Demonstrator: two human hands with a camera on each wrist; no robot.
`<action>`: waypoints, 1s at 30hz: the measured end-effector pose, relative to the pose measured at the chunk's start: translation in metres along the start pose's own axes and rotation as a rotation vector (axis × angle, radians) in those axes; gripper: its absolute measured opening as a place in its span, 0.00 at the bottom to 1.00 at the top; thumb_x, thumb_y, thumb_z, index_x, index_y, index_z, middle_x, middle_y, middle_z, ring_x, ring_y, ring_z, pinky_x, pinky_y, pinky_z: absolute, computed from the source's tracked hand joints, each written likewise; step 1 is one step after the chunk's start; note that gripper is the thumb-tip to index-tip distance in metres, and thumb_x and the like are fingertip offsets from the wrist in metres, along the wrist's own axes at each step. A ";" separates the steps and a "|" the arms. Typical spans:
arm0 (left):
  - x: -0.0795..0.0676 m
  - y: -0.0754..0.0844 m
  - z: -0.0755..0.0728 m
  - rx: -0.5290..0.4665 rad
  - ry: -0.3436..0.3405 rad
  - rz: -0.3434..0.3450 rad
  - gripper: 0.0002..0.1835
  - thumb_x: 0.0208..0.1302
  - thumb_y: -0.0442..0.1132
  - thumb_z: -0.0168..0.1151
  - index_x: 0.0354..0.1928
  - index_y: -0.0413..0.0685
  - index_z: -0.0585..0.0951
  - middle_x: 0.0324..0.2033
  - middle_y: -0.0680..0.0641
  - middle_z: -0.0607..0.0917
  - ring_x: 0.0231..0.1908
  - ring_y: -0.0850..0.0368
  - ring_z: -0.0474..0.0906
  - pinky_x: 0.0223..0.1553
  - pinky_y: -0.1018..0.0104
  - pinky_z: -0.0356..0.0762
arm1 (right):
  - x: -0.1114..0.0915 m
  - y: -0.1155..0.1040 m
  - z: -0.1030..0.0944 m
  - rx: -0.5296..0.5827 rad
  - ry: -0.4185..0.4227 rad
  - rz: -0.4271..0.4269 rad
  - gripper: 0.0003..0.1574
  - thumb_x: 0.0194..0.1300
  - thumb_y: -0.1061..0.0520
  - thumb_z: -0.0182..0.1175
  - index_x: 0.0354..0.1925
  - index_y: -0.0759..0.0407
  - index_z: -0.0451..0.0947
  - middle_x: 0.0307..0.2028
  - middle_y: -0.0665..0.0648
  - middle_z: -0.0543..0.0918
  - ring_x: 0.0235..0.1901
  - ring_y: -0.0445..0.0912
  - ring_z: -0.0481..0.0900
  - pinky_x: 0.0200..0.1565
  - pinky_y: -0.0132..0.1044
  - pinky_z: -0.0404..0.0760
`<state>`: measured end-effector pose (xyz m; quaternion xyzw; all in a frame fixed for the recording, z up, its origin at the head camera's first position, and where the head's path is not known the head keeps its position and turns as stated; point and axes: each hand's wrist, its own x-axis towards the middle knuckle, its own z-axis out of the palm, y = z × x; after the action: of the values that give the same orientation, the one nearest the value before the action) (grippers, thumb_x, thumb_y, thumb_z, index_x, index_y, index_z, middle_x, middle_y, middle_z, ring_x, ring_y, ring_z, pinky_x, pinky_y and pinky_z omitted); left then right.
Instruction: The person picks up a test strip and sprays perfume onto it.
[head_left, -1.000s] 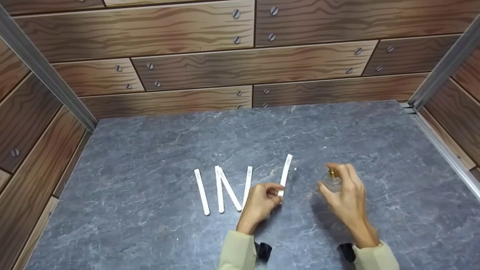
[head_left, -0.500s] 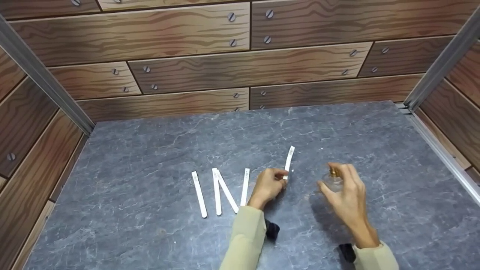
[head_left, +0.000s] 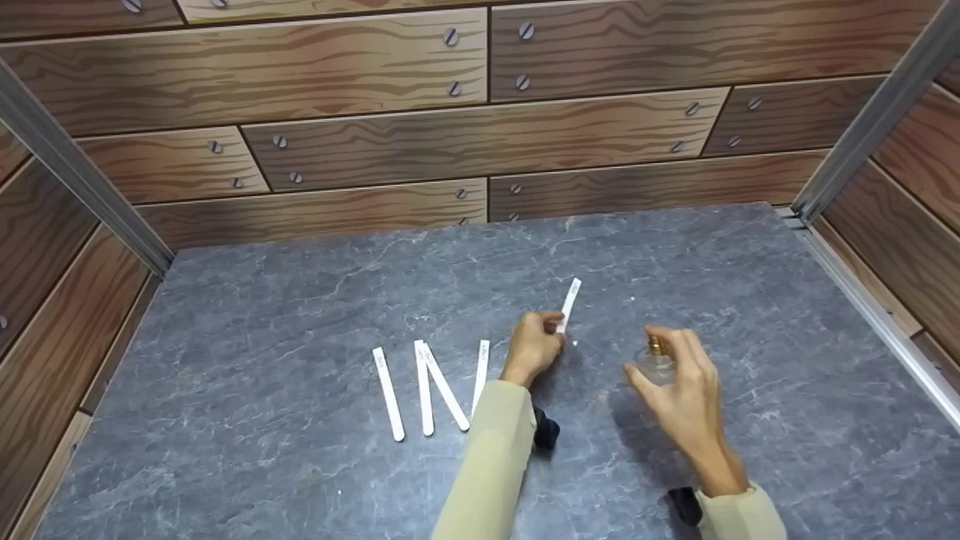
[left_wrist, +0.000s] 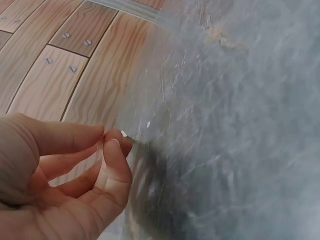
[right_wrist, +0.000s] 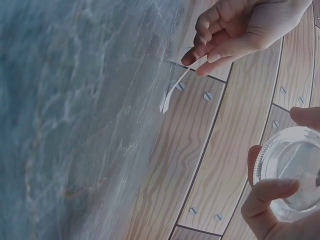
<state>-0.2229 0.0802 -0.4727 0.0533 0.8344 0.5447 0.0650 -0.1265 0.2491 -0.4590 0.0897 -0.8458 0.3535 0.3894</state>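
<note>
My left hand (head_left: 531, 346) pinches the lower end of a white paper test strip (head_left: 570, 301) between thumb and fingers. In the right wrist view the strip (right_wrist: 172, 95) bends, its far end right at the tabletop. Its fingers hide most of it in the left wrist view. To the right, my right hand (head_left: 686, 386) grips a clear perfume bottle (head_left: 654, 366) with a gold spray neck, a finger over the top. The bottle's round ribbed glass base (right_wrist: 300, 170) shows in the right wrist view, with fingers around it. A gap separates bottle and strip.
Several more white strips (head_left: 388, 394) with small writing at their upper ends lie left of my left forearm; two meet at the top. The grey marbled table (head_left: 262, 360) is bounded by wood-patterned walls (head_left: 360, 60) and a metal rail (head_left: 885, 322) at right.
My left hand has moved forward across the table, carrying the strip away from me. The right hand keeps its grip on the perfume bottle in nearly the same place.
</note>
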 end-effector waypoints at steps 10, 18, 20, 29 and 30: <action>-0.013 -0.002 -0.024 0.120 0.026 0.065 0.19 0.61 0.23 0.63 0.55 0.35 0.84 0.44 0.41 0.89 0.45 0.50 0.84 0.50 0.63 0.81 | 0.000 -0.001 0.001 0.014 -0.014 -0.006 0.34 0.36 0.73 0.79 0.46 0.68 0.80 0.37 0.62 0.82 0.34 0.52 0.79 0.43 0.26 0.75; -0.037 -0.004 -0.058 0.186 0.061 0.104 0.21 0.57 0.20 0.58 0.51 0.37 0.86 0.42 0.41 0.89 0.46 0.46 0.85 0.51 0.58 0.83 | 0.001 0.000 0.000 0.014 -0.017 -0.005 0.35 0.36 0.74 0.79 0.46 0.69 0.80 0.37 0.63 0.82 0.35 0.52 0.78 0.43 0.26 0.74; -0.042 -0.005 -0.065 0.188 0.072 0.115 0.20 0.56 0.19 0.57 0.51 0.36 0.86 0.40 0.40 0.89 0.45 0.45 0.85 0.49 0.57 0.84 | 0.001 0.000 0.000 0.014 -0.016 -0.013 0.34 0.36 0.73 0.79 0.46 0.68 0.80 0.37 0.62 0.82 0.34 0.52 0.78 0.42 0.27 0.74; -0.064 -0.014 -0.084 0.193 0.106 0.077 0.16 0.59 0.21 0.61 0.49 0.35 0.86 0.36 0.40 0.88 0.37 0.48 0.85 0.40 0.57 0.85 | 0.001 -0.001 0.000 0.024 -0.012 -0.015 0.35 0.35 0.74 0.79 0.46 0.69 0.80 0.37 0.62 0.82 0.34 0.52 0.78 0.44 0.24 0.73; -0.066 -0.016 -0.086 0.198 0.112 0.073 0.16 0.59 0.22 0.62 0.49 0.34 0.86 0.36 0.41 0.88 0.38 0.48 0.85 0.40 0.57 0.85 | 0.001 -0.001 0.000 0.022 -0.013 -0.015 0.35 0.36 0.74 0.79 0.46 0.69 0.80 0.36 0.62 0.82 0.34 0.52 0.78 0.44 0.24 0.73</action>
<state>-0.1722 -0.0139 -0.4500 0.0592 0.8840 0.4638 -0.0069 -0.1269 0.2485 -0.4583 0.1029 -0.8436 0.3595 0.3855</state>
